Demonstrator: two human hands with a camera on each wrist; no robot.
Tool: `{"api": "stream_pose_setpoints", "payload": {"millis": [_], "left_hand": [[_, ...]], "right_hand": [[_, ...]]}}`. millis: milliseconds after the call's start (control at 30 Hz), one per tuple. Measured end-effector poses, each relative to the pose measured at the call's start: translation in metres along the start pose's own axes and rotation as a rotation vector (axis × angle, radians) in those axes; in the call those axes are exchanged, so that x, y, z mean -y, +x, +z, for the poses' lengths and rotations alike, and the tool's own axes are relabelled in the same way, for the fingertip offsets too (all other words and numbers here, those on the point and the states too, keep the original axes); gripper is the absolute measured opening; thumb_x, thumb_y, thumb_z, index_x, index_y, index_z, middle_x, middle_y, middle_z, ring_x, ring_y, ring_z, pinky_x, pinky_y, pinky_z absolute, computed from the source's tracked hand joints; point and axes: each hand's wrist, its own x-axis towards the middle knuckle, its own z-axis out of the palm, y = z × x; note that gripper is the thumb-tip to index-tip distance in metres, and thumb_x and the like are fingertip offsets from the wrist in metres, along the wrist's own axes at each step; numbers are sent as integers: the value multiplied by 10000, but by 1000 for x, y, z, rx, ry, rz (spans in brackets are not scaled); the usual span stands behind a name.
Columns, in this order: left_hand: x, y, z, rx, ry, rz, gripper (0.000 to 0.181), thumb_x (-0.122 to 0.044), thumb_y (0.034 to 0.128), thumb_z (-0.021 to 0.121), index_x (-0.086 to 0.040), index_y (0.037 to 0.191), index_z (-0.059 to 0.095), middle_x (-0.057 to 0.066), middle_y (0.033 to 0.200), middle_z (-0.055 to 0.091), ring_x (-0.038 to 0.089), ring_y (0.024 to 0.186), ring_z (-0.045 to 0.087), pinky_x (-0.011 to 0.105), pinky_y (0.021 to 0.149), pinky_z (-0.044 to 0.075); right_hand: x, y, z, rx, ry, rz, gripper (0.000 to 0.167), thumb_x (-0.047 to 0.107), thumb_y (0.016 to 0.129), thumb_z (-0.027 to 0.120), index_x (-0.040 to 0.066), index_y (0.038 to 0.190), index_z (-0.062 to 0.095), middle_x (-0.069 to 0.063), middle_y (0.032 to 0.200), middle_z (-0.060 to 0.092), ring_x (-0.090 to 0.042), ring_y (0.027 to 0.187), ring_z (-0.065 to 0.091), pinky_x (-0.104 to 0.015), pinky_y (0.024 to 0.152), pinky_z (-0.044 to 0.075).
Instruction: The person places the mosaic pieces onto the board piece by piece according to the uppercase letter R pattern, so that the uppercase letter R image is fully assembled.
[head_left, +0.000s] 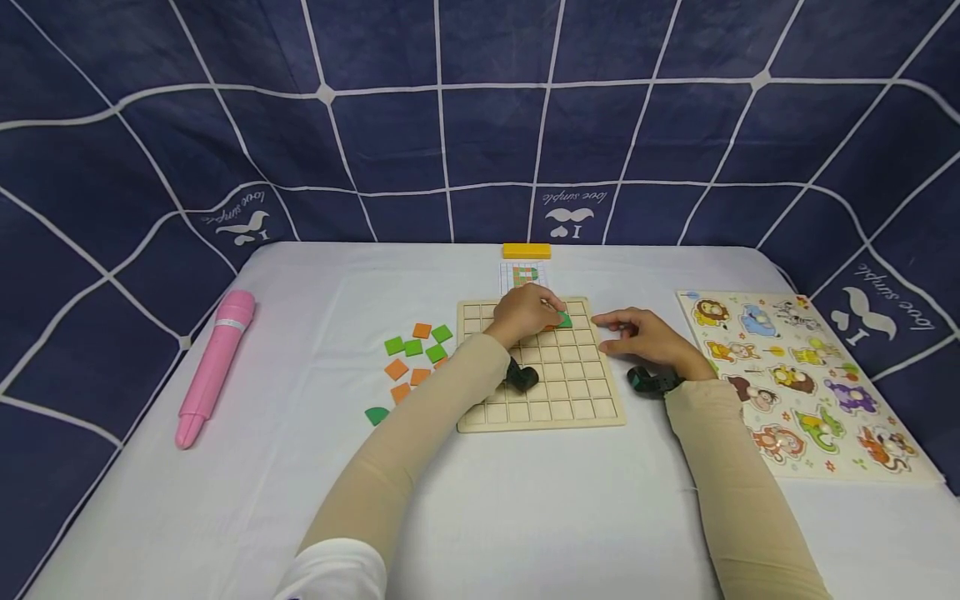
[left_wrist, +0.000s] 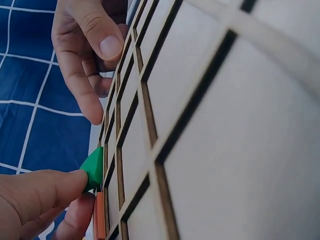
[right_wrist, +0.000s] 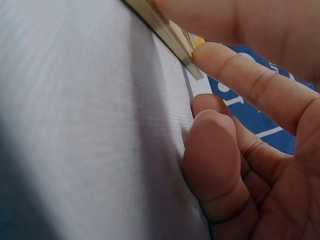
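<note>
- Okay, so the left hand (head_left: 525,313) is pinching a green piece (head_left: 566,320) between thumb and finger, over the far right part of the wooden board (head_left: 551,412).
- Can't really tell if that piece is sitting flat in a square or held just above it.
- There's an orange tile (left_wrist: 100,216) right beside it on the board, half tucked behind the same hand's fingers.
- The right hand (head_left: 647,337) isn't gripping anything; thumb and index are spread apart, fingers loosely bent, tips right at the board's right edge.
- From the right wrist view, one finger looks up against the board's rim, though I wouldn't swear it's touching.
- Left of the board there's a loose scatter of orange squares (head_left: 396,369) and green squares (head_left: 393,346), plus a green quarter-round (head_left: 377,415) nearer the person. The left sleeve (head_left: 420,433) passes over some of that.
- Just past the board's far edge lies a small card (head_left: 525,273) with an orange and green picture on a grid, and a yellow block (head_left: 527,251) sits behind it.
- Pink mic (head_left: 216,367) is way off left on the white worktop (head_left: 525,508), animal puzzle (head_left: 810,385) on the right, partly under the right sleeve (head_left: 738,483).
</note>
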Motion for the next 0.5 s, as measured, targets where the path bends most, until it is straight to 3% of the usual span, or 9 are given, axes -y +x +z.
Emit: {"api": "stream_pose_setpoints", "payload": {"millis": [267,500], "left_hand": [[1,1,0,14,51,1,100,-254,990,806,-253,1073,860,-95,808,756,125,796,634,326,723,480],[3,0,0,32,51,-3,102,-283,1001,800,-257,1079,861,-110,834,767,122,785,619,320,707,473]], "right_hand": [[-1,0,0,-3,-1,-2,537,70,940,830,-91,1418,644,-224,1181,602,-192,849,469,-261,758,403],[-3,1,0,0,5,-17,525,36,939,819,-113,1409,636,-234,1167,592,-157,794,471,-252,734,404]]}}
